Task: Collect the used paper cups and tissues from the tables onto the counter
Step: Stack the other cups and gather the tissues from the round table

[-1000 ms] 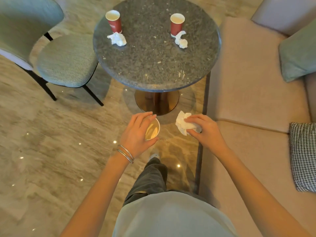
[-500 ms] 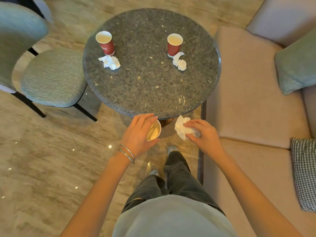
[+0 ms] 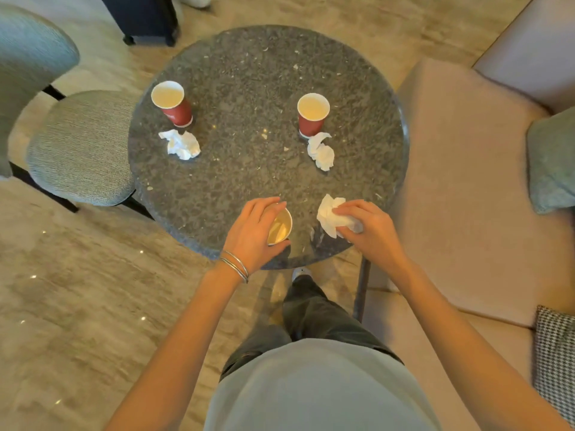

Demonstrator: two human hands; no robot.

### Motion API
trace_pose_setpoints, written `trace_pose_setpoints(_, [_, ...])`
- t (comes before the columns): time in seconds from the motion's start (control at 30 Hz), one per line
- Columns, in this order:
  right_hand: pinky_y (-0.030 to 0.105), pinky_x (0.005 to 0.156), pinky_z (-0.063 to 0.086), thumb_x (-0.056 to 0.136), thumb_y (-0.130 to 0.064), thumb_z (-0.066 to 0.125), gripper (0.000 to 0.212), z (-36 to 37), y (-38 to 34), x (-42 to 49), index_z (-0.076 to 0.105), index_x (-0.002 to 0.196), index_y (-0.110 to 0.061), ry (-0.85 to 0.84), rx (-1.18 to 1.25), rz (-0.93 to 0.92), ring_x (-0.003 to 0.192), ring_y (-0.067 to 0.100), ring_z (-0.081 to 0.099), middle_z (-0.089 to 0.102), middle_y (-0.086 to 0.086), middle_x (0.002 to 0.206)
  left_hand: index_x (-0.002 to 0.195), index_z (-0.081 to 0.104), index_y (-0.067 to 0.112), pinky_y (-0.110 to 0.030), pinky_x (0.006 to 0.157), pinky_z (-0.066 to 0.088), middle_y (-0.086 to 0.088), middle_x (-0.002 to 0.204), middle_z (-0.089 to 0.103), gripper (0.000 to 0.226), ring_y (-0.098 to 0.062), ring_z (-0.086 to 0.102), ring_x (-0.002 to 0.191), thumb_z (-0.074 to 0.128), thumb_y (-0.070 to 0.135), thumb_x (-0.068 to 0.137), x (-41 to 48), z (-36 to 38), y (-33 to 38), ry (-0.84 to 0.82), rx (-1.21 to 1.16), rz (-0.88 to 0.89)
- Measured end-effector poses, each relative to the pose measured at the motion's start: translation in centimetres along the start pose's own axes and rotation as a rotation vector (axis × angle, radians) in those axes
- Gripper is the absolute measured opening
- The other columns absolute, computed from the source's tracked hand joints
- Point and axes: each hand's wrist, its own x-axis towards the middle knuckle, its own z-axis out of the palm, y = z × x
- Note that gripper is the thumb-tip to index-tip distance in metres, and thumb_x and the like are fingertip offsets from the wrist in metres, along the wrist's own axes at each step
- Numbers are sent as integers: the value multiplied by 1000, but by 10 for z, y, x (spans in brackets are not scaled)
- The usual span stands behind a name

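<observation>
My left hand (image 3: 253,231) grips a paper cup (image 3: 279,228) above the near edge of the round dark stone table (image 3: 249,188). My right hand (image 3: 370,231) pinches a crumpled white tissue (image 3: 328,217) over the same near edge. Farther back on the table stand two red paper cups, one at the left (image 3: 172,104) and one at the right (image 3: 312,115). A crumpled tissue (image 3: 182,144) lies in front of the left cup, and another tissue (image 3: 321,152) lies in front of the right cup.
A grey-green upholstered chair (image 3: 77,150) stands at the table's left. A beige sofa (image 3: 466,188) with a green cushion (image 3: 552,163) and a checked cushion (image 3: 555,356) runs along the right. A dark furniture base (image 3: 143,17) is beyond the table.
I have walked up to the table; it now fills the middle of the view and both hands, still holding the cup and the tissue, are over its near edge.
</observation>
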Motion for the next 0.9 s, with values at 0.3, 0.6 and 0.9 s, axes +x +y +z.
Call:
trace_pose_setpoints(0.3, [14, 82, 34, 72, -9, 75, 34, -15, 48, 80, 68, 105, -11, -38, 23, 11, 100, 25, 58, 65, 7, 108, 124, 51, 2, -43, 100, 37, -17, 126, 53, 72, -36, 49, 116, 83, 24, 63, 76, 33, -4, -52, -22, -103])
trace_pose_setpoints(0.6, [25, 84, 38, 74, -6, 70, 34, 11, 74, 164, 66, 108, -6, -71, 10, 22, 102, 29, 55, 63, 12, 111, 127, 49, 2, -45, 102, 36, -17, 129, 51, 72, -37, 47, 119, 82, 21, 65, 109, 45, -28, -83, -58, -179])
trace_pose_setpoints(0.9, [37, 102, 35, 86, -16, 62, 37, 50, 87, 190, 59, 122, -7, -281, -90, 89, 123, 30, 43, 49, 13, 135, 131, 46, 7, -42, 101, 37, -15, 137, 43, 77, -34, 43, 124, 82, 22, 64, 113, 42, -45, -126, -117, -193])
